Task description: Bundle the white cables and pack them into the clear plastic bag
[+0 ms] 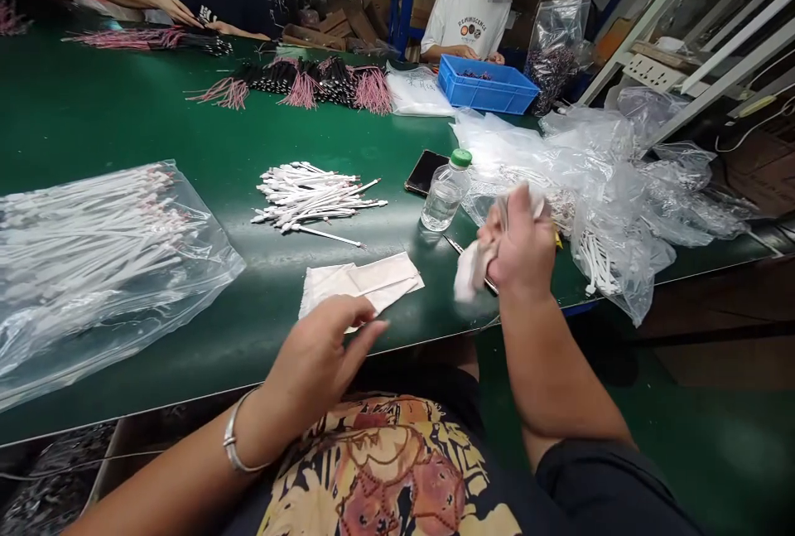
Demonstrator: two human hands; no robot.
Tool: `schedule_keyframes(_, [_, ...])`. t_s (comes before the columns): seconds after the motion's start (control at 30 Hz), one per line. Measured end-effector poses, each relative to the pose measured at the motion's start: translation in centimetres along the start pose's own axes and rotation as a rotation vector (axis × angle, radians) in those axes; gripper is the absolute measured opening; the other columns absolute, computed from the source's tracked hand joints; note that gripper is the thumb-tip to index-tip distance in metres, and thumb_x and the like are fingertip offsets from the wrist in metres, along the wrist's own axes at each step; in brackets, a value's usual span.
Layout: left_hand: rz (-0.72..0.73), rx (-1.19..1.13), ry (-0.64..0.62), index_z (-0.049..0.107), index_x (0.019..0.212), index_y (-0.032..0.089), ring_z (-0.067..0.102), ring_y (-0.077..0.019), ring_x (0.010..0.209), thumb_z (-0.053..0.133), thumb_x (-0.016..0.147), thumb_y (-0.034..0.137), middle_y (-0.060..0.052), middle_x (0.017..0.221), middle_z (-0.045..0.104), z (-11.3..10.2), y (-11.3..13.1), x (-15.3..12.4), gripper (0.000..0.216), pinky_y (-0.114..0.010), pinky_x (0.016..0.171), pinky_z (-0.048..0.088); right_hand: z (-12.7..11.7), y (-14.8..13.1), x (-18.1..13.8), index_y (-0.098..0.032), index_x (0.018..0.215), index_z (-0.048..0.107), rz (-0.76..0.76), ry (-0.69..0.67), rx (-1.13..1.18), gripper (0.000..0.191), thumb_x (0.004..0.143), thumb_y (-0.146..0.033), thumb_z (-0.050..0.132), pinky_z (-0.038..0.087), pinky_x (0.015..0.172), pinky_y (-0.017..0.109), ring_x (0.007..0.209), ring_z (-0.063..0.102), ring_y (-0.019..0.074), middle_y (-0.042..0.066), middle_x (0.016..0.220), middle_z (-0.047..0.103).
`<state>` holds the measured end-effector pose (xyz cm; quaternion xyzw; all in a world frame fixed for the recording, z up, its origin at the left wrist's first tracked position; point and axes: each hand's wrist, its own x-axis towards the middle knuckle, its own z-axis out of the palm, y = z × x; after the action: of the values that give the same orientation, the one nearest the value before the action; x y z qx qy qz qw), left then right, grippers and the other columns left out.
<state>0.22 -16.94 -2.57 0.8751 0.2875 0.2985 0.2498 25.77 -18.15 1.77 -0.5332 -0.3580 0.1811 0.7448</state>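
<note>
My right hand point(525, 250) is closed around a crumpled white tissue point(470, 271), blurred by motion, above the table's front edge. My left hand point(326, 345) holds nothing that I can see; its thumb and forefinger are apart. Folded white tissues point(366, 279) lie flat on the table just beyond the left fingers. Beside the right hand stands a clear bottle point(444, 196) with a green cap. A thin metal tool point(453, 244), possibly tweezers, lies partly hidden under the right hand. Further back is a pile of short white cables point(316, 195), with one cable lying apart in front.
A clear bag of white cables point(105, 246) covers the left side. Plastic bags point(590, 171) crowd the right, near a dark phone point(427, 171). Bundled black and pink wires point(304, 84) and a blue bin point(488, 87) stand at the back. Two people sit across the green table point(248, 271).
</note>
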Motion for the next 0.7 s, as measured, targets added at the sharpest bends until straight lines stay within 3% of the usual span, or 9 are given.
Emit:
schedule_keyframes(0.07, [-0.012,0.098,0.076,0.058,0.092,0.019,0.057,-0.0144,0.081,0.058,0.085,0.023,-0.002,0.086,0.063,-0.9,-1.4,-0.6,0.008,-0.029,0.077,0.045,-0.2,0.7,3.5,-0.022,0.079,0.049,-0.297,0.127,-0.411,0.031,0.086,-0.052,0.050,0.051,0.064,0.031,0.070,0.056,0.0142,-0.001,0.071,0.048])
schedule_keyframes(0.17, [-0.056,0.227,0.108,0.063,0.093,0.018,0.057,-0.0168,0.084,0.057,0.085,0.023,-0.004,0.089,0.064,-1.8,-3.0,-1.5,0.011,-0.031,0.078,0.045,-0.1,2.1,7.3,-0.019,0.085,0.051,-0.542,0.037,-0.880,0.035,0.084,-0.055,0.050,0.048,0.080,0.041,0.094,0.056,0.0225,0.007,0.088,0.054])
schedule_keyframes(0.27, [-0.098,0.297,0.091,0.066,0.094,0.019,0.056,-0.0184,0.084,0.054,0.087,0.025,-0.006,0.090,0.064,-1.6,-3.6,-2.2,0.015,-0.034,0.078,0.045,0.4,3.5,8.8,-0.018,0.091,0.052,-0.625,-0.094,-1.109,0.038,0.084,-0.055,0.051,0.045,0.081,0.044,0.093,0.057,0.0252,0.009,0.089,0.056])
schedule_keyframes(0.37, [-0.143,0.313,0.046,0.066,0.097,0.018,0.056,-0.0197,0.086,0.052,0.088,0.027,-0.007,0.092,0.064,-1.2,-3.7,-2.3,0.019,-0.035,0.079,0.044,0.6,4.6,8.8,-0.018,0.093,0.051,-0.634,-0.082,-1.200,0.037,0.084,-0.054,0.051,0.044,0.079,0.043,0.086,0.058,0.0252,0.008,0.083,0.057])
schedule_keyframes(0.47, [-0.150,0.306,0.012,0.066,0.100,0.018,0.055,-0.0200,0.086,0.051,0.088,0.028,-0.008,0.093,0.064,-1.0,-3.7,-2.3,0.021,-0.036,0.079,0.044,-0.1,5.7,8.5,-0.018,0.088,0.050,-0.633,0.054,-1.088,0.034,0.081,-0.050,0.055,0.043,0.078,0.042,0.081,0.057,0.0237,0.006,0.079,0.055])
schedule_keyframes(0.53, [-0.138,0.314,-0.005,0.065,0.100,0.019,0.055,-0.0199,0.085,0.051,0.088,0.028,-0.007,0.092,0.064,-1.1,-3.7,-2.1,0.021,-0.035,0.078,0.044,-1.0,6.6,8.7,-0.019,0.085,0.047,-0.574,0.180,-0.816,0.027,0.080,-0.045,0.055,0.044,0.075,0.038,0.076,0.056,0.0204,0.005,0.079,0.054])
schedule_keyframes(0.63, [-0.125,0.346,-0.033,0.065,0.101,0.019,0.054,-0.0202,0.084,0.049,0.089,0.027,-0.008,0.093,0.063,-1.2,-3.6,-1.7,0.022,-0.035,0.077,0.043,-2.5,8.0,9.2,-0.022,0.084,0.043,-0.269,0.340,-0.300,0.013,0.080,-0.034,0.048,0.045,0.067,0.033,0.072,0.056,0.0174,0.007,0.084,0.056])
schedule_keyframes(0.7, [-0.124,0.368,-0.064,0.065,0.102,0.018,0.053,-0.0206,0.083,0.047,0.090,0.027,-0.008,0.094,0.063,-1.1,-3.5,-1.3,0.023,-0.035,0.076,0.043,-3.4,8.5,9.4,-0.022,0.085,0.045,0.022,0.319,-0.065,0.013,0.081,-0.033,0.038,0.047,0.066,0.034,0.074,0.058,0.0193,0.009,0.088,0.058])
